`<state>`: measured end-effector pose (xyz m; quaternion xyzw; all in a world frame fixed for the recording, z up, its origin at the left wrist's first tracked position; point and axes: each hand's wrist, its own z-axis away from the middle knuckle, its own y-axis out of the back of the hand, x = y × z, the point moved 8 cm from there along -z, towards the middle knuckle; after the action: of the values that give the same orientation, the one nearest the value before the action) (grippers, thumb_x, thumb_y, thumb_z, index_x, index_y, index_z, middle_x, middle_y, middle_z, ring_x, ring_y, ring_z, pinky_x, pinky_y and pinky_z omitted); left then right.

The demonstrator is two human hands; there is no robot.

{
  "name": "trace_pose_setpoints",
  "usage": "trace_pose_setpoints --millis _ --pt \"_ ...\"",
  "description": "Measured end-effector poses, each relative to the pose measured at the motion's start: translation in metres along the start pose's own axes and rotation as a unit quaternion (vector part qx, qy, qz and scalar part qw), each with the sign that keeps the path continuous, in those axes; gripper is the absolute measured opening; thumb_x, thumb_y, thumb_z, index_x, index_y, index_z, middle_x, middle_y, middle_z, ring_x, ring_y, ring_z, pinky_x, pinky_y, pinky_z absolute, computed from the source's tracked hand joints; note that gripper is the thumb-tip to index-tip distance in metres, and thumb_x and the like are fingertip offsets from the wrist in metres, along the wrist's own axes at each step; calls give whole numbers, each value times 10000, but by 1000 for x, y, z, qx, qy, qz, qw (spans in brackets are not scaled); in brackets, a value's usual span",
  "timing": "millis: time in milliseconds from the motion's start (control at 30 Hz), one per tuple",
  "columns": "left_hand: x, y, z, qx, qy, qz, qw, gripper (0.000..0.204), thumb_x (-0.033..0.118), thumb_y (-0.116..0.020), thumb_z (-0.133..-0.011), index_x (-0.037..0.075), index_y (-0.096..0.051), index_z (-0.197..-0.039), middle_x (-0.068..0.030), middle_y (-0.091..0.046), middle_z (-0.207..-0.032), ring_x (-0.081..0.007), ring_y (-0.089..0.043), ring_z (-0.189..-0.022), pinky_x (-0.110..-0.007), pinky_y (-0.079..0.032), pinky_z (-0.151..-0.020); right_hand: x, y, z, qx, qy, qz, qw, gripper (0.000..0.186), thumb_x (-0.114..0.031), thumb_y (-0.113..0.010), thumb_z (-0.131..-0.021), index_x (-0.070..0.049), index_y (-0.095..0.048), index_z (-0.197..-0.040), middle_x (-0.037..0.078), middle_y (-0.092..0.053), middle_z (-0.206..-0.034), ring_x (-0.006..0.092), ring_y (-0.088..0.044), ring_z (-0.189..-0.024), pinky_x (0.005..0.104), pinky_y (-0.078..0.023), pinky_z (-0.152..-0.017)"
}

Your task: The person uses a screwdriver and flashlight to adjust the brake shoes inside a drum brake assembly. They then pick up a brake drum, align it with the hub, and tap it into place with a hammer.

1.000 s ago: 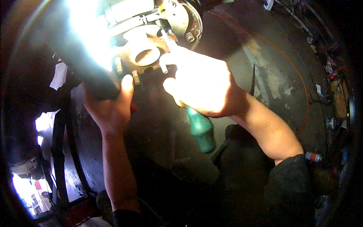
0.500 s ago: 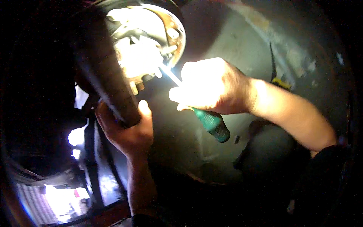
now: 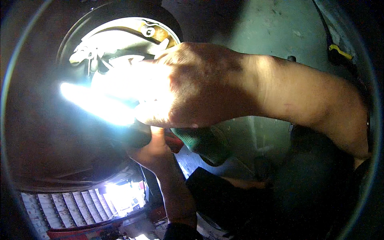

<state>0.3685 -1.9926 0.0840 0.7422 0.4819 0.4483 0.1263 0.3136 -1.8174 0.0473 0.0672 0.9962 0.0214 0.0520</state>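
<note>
At the round metal assembly (image 3: 116, 43), right hand (image 3: 200, 86) closed around green-handled tool (image 3: 193, 138). Below it, left hand (image 3: 153, 154) clasps lit lamp (image 3: 98, 106) by its dark end.

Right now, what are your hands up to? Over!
Left hand gripping light. Right hand gripping green handle. Brake partly hidden behind right hand.

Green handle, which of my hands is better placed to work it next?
Probably your right hand: it grips the green handle near the brake assembly, while your left hand holds the lit lamp.
</note>
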Motion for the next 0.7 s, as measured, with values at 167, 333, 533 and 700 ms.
trace_pose_setpoints --millis 167,333,533,700 --pt "6 -15 -13 -48 -37 -7 998 201 30 -690 -727 -34 -647 -913 -80 -674 -788 -159 -650 -722 -312 -519 -720 10 15 -19 -26 9 -6 1000 151 -179 -658 -777 -125 -651 -917 91 -684 -937 232 -671 -928 361 -564 -765" --pt "17 -11 -22 -60 -224 -243 942 172 121 -696 -795 13 -723 -926 -108 -716 -846 -218 -675 -773 -355 -520 -777 9 -16 -10 24 24 66 997 86 -197 -677 -764 -144 -609 -771 67 -674 -842 212 -668 -843 346 -552 -712" --pt "16 -5 -18 -44 -225 -280 932 185 151 -718 -800 26 -727 -936 -112 -715 -883 -243 -671 -820 -386 -510 -808 16 -12 -9 -7 -15 11 1000 91 -167 -676 -781 -157 -591 -751 -16 -548 -514 170 -629 -542 339 -538 -548" --pt "26 -8 -19 -52 -236 -300 923 197 176 -737 -804 37 -730 -943 -116 -714 -914 -264 -668 -860 -413 -502 -835 5 -19 -26 7 3 82 997 70 -176 -652 -754 -169 -586 -734 -31 -458 -461 144 -546 -433 295 -379 -389"
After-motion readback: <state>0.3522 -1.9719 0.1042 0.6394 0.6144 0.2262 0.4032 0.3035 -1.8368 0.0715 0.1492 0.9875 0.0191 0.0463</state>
